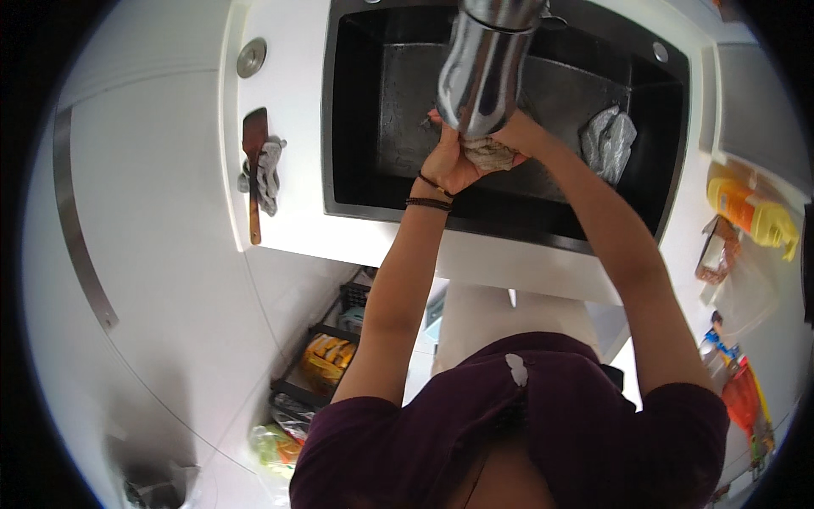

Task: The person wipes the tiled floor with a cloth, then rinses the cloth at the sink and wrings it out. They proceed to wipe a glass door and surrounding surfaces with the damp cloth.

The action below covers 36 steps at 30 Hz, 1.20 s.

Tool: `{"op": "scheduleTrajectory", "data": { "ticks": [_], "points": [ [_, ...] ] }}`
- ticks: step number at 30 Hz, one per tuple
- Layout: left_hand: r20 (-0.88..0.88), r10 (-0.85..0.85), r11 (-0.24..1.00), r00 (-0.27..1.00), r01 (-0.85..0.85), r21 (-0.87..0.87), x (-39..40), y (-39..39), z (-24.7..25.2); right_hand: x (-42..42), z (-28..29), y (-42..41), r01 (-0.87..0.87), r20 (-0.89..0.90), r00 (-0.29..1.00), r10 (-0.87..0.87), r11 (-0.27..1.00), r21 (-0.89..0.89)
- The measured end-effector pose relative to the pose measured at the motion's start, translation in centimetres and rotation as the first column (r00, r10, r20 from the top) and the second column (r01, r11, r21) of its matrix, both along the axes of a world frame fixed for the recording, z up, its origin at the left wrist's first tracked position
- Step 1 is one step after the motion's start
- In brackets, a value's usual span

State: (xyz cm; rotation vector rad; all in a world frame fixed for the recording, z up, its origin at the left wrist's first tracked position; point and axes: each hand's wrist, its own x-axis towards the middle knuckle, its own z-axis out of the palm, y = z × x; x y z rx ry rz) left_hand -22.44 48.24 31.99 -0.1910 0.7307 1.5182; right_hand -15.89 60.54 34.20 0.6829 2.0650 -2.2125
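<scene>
Over a black sink (407, 143), both hands are around a bunched beige-brown cloth (487, 155). My left hand (450, 162) has its palm and thumb against the cloth's left side; dark bracelets circle that wrist. From the other side my right hand (523, 135) grips the cloth, with part of its fingers hidden. A shiny metal faucet (480, 79) hangs directly above and covers the upper part of both hands. Whether water is running cannot be made out. Toward the sink's right wall lies a crumpled grey translucent piece, seemingly plastic (608, 143).
Left on the white counter, a wooden spatula (254, 172) lies across a grey rag (270, 178), below a round metal fitting (252, 57). At right are a yellow bottle (747, 207) and a sponge-like brown block (718, 251). Black crates (318, 362) with packages stand on the floor.
</scene>
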Motion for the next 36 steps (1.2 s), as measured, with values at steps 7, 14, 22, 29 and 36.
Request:
{"op": "scheduleTrajectory", "data": {
  "ticks": [7,14,22,29,36],
  "points": [
    [-0.122,-0.207,0.966,0.971,0.223,0.132,-2.2,-0.9,-0.8,-1.6,0.1,0.9,0.113,-0.014,0.989,-0.147,0.815,-0.569],
    [-0.201,-0.442,0.894,0.874,0.449,-0.012,-4.0,0.7,-1.2,-3.0,0.2,0.2,0.253,-0.018,0.955,-0.296,0.843,-0.475],
    [-0.496,-0.513,0.854,0.7,0.363,-0.372,-2.7,1.4,-2.7,-3.9,-5.5,-0.5,0.405,-0.253,0.883,-0.396,0.914,-0.017],
    [-0.848,-0.407,0.909,0.338,0.061,-0.412,-2.2,0.9,-5.3,-4.0,-5.6,-1.1,0.564,-0.181,0.762,-0.622,0.774,-0.287],
    [-0.509,0.047,0.945,0.86,-0.203,-0.256,-2.0,-1.1,-2.1,0.3,-4.2,-3.0,0.543,0.261,0.821,-0.508,0.553,-0.632]
  ]
}}
